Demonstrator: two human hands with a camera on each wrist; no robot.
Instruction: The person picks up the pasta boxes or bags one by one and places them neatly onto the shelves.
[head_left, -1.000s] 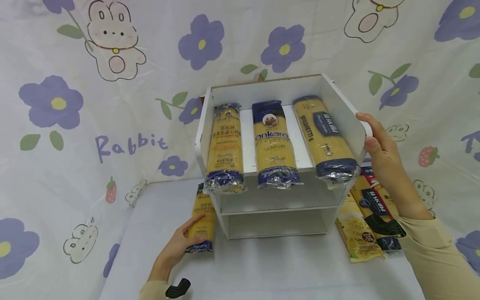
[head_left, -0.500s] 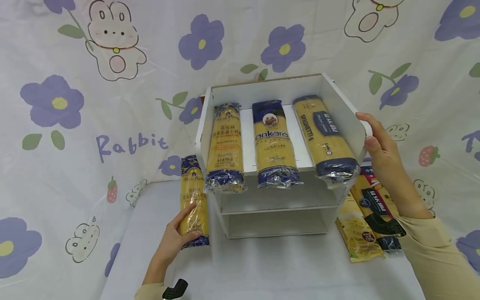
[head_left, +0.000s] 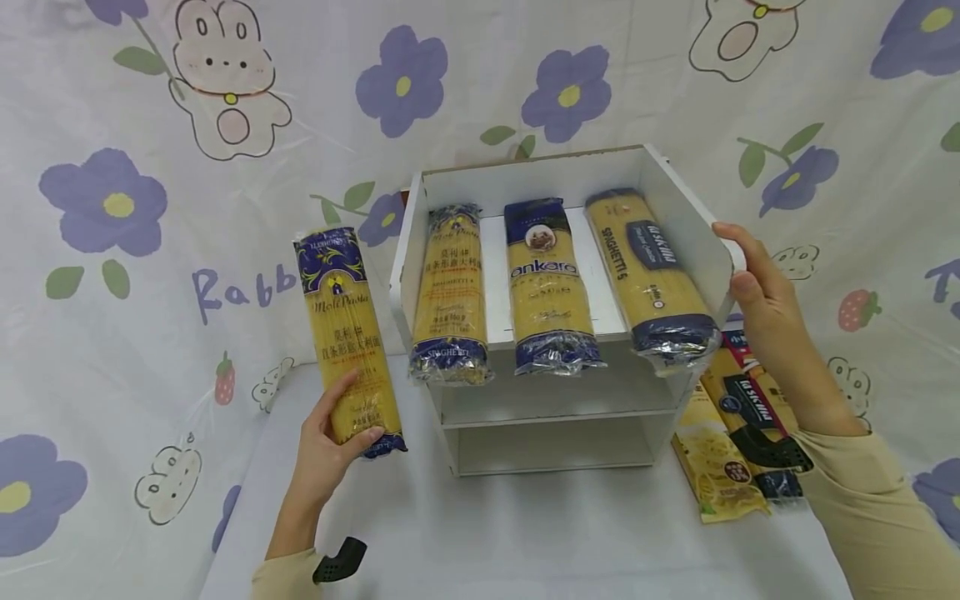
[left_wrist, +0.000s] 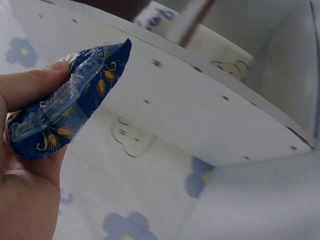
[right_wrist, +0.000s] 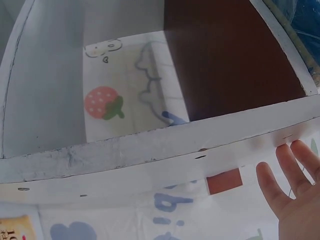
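Note:
My left hand holds a yellow and blue packet of spaghetti by its lower end, raised in front of the backdrop left of a white shelf unit. In the left wrist view the packet's crinkled blue end sits between thumb and fingers, apart from the shelf's side. My right hand grips the front corner of the shelf's right side panel, thumb at the front edge; the right wrist view shows fingers against its outer face. On the sloping top tier lie a Moli spaghetti packet, an Ankara packet and a La Sicilia packet.
Right of the shelf, a yellow pasta packet and a La Sicilia packet lie on the white tabletop. Two lower tiers of the shelf face forward. A flower-patterned curtain hangs behind.
My left hand has lifted the spaghetti packet from beside the shelf, moving it up and left and tilting its top leftward. The right hand stays at the shelf's right side.

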